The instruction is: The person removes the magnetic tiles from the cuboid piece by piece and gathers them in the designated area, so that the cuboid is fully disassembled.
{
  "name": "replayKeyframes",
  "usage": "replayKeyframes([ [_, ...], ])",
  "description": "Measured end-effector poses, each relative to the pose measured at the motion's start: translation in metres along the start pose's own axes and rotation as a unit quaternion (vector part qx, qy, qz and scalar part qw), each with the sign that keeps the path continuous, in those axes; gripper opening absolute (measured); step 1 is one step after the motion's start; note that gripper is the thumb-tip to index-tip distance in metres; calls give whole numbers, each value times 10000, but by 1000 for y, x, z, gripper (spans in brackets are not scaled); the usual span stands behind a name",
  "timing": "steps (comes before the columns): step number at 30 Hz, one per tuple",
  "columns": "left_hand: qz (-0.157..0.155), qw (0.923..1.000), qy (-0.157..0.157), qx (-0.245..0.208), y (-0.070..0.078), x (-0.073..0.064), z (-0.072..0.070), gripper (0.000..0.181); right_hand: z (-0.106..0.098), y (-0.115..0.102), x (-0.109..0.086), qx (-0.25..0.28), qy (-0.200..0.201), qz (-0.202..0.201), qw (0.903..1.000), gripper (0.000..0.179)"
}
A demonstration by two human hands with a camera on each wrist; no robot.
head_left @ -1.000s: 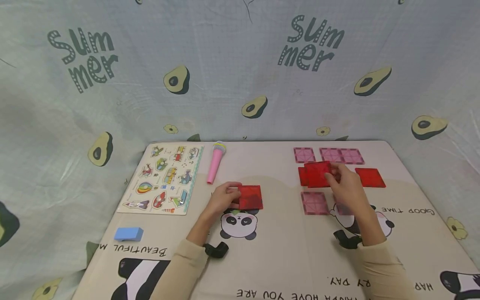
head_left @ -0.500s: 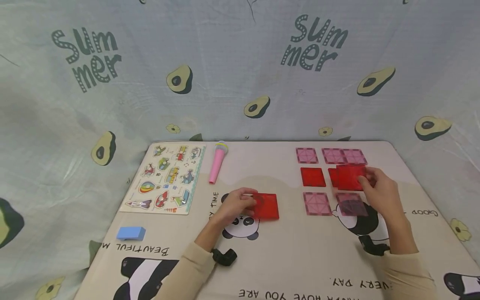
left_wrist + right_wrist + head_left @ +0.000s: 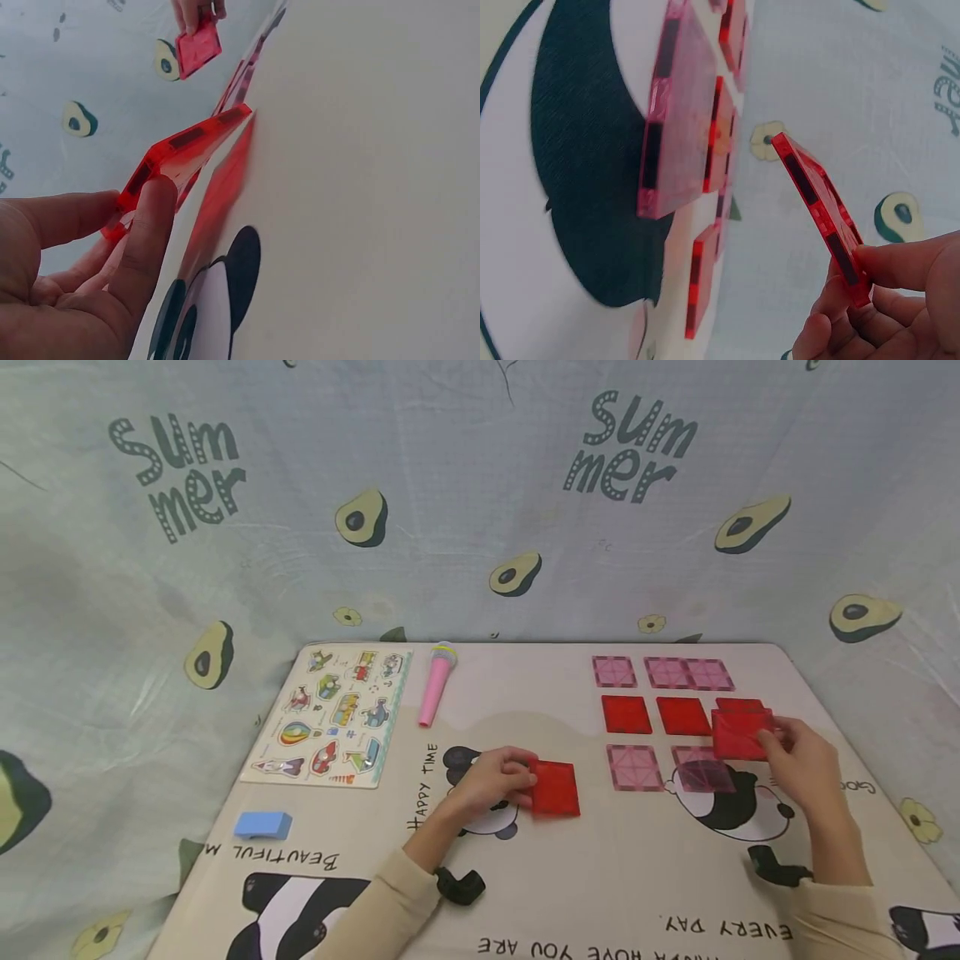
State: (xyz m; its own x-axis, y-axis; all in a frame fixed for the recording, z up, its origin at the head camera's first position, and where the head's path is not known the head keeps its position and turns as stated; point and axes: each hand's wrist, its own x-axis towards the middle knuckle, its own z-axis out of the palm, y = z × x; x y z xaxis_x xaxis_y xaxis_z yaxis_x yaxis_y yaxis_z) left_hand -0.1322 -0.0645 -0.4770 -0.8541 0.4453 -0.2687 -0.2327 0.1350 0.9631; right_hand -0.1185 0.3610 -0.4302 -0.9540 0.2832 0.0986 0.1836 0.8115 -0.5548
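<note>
My left hand (image 3: 495, 785) pinches a red translucent magnetic tile (image 3: 555, 789) between thumb and fingers, over the printed panda. In the left wrist view this red tile (image 3: 202, 146) is tilted just off the table. My right hand (image 3: 810, 760) holds another red magnetic tile (image 3: 742, 734) by its right edge, raised above the table. Behind it a red tile (image 3: 738, 703) is partly covered. Two more red tiles, a left one (image 3: 626, 715) and a middle one (image 3: 683, 716), lie in the same row.
Pink tiles (image 3: 614, 672) lie in a row behind the red ones, and two pink tiles (image 3: 634, 767) lie in front. A picture puzzle board (image 3: 326, 718), a pink toy microphone (image 3: 435, 689) and a blue block (image 3: 262, 826) are on the left. A patterned cloth hangs behind the table.
My right hand has moved right and nearer with its red tile, past the middle red tile. My left hand has moved right and slightly nearer with its tile.
</note>
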Motion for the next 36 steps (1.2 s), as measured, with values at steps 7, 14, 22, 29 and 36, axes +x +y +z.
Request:
replayKeyframes([
  [7, -59, 9990, -179, -405, -1, 2, 15, 42, -3, 21, 1, -63, -49, 134, 9999, 50],
  [14, -100, 9966, -458, -673, -6, 2, 35, 39, -6, 40, 2, -151, -222, 317, 9991, 51],
  [22, -159, 9964, -628, -547, -7, 5, 58, 34, -4, 53, 2, -177, -544, 645, 9963, 53],
  [29, -193, 9957, -789, -442, -7, 9, 77, 33, -5, 58, 4, -263, -797, 784, 9934, 54],
  [36, -209, 9949, -867, -477, -8, 12, 92, 32, -4, 64, 7, -438, -1066, 966, 9886, 53],
])
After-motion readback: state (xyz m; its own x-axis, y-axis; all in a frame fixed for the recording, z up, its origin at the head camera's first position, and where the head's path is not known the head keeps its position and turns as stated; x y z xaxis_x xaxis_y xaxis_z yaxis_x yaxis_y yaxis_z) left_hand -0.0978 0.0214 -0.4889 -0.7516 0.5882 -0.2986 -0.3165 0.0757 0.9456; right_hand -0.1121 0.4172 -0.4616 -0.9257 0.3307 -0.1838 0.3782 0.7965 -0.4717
